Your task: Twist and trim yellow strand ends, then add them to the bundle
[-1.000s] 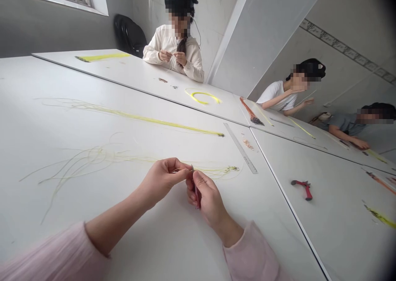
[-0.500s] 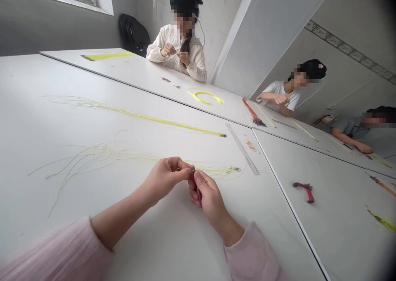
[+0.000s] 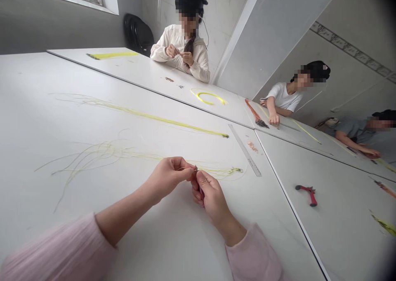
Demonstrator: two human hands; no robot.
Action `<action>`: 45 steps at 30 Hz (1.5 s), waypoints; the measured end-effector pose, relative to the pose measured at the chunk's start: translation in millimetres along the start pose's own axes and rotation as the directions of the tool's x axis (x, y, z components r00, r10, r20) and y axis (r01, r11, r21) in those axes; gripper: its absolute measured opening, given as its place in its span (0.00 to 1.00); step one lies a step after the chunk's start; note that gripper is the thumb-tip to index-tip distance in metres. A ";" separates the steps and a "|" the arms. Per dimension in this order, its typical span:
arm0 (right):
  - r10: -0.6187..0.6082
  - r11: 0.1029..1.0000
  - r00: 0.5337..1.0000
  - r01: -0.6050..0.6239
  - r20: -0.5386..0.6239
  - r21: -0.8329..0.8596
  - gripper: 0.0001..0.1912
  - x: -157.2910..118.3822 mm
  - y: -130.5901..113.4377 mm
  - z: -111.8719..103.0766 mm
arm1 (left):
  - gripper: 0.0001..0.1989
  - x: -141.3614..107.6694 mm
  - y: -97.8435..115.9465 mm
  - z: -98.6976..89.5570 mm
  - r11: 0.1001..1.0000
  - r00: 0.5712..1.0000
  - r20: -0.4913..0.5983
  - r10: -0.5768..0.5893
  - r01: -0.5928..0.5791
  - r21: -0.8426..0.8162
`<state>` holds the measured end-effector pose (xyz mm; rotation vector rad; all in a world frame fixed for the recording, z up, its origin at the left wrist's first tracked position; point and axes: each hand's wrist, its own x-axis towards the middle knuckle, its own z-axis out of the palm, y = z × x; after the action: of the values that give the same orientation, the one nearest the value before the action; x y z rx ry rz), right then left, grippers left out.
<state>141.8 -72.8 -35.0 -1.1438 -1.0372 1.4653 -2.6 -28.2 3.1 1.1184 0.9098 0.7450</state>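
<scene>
My left hand is closed, thumb and forefinger pinching a thin pale line whose end meets the jaws of a small tool. My right hand wraps round that tool, pliers with reddish handles, its metal tip showing between the two hands. The fingers hide most of the tip, and any small part in it is too tiny to make out. Just behind my hands lies a loose bundle of yellow-green lines with small dark metal pieces at its right end. Farther back stretches a straighter yellow line bundle.
A clear ruler lies beside small orange-pink bits. Red-handled pliers rest on the right-hand table. Across the table joint are a yellow coil and an orange bundle. Co-workers sit along the far side.
The view has shifted slightly, so the table appears a little further right. My hands keep the same grip. A co-worker in a white shirt has lowered a hand to the table.
</scene>
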 end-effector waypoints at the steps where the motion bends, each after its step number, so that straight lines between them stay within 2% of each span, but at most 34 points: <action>1: 0.002 1.000 1.000 -0.002 0.004 0.013 0.18 -0.2 -0.2 -0.1 | 0.09 -0.4 0.2 -0.1 1.000 1.000 0.003 0.000 0.000 -0.005; 12: 0.011 1.000 1.000 -0.012 -0.016 -0.009 0.17 -0.8 -2.3 -0.7 | 0.10 3.3 -6.7 -2.5 1.000 1.000 0.015 0.025 -0.025 -0.010; 16: -0.043 0.998 0.996 0.046 -0.084 0.032 0.16 -0.1 -8.8 -6.2 | 0.09 3.7 -8.1 -3.5 0.999 1.000 0.002 0.028 -0.028 -0.037; 19: -0.119 0.991 0.981 0.108 -0.154 -0.077 0.12 0.2 -14.0 -10.2 | 0.11 4.4 -10.6 -3.9 0.999 0.999 0.010 0.045 -0.045 -0.008; 23: -0.171 0.967 0.965 0.126 -0.197 -0.222 0.12 0.3 -15.1 -10.8 | 0.13 4.6 -12.3 -2.8 0.997 0.998 0.030 0.049 -0.051 0.064; 29: -0.263 0.921 0.941 0.179 -0.213 -0.346 0.12 0.6 -14.4 -14.2 | 0.10 3.2 -7.7 -0.9 0.988 1.000 -0.010 0.000 0.002 0.155; 32: -0.188 0.962 0.957 0.133 -0.223 -0.239 0.12 -0.1 -15.4 -15.1 | 0.10 4.1 -9.1 -1.3 0.993 1.000 -0.029 0.005 -0.002 0.117; 35: -0.029 0.997 0.989 0.018 -0.145 -0.075 0.11 -1.9 -15.8 -11.3 | 0.12 5.4 -11.5 -1.3 0.997 0.999 -0.023 0.045 -0.043 0.067; 37: 0.027 0.999 0.994 -0.029 -0.103 -0.022 0.09 -2.9 -15.4 -8.0 | 0.13 5.8 -12.3 -0.8 0.997 0.997 -0.005 0.071 -0.070 0.045; 42: 0.024 1.000 0.988 -0.023 -0.152 0.012 0.09 -1.9 -14.6 -6.6 | 0.12 4.9 -12.2 0.8 0.996 0.996 0.034 0.078 -0.079 0.031; 45: -0.030 0.997 0.983 0.017 -0.183 -0.072 0.10 -0.5 -15.0 -8.6 | 0.12 4.3 -12.1 1.6 0.996 0.996 0.060 0.063 -0.067 0.059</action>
<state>153.0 -70.4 -22.1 -1.2875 -0.9761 1.2861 1.4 -28.5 -9.1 1.2223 0.8548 0.7382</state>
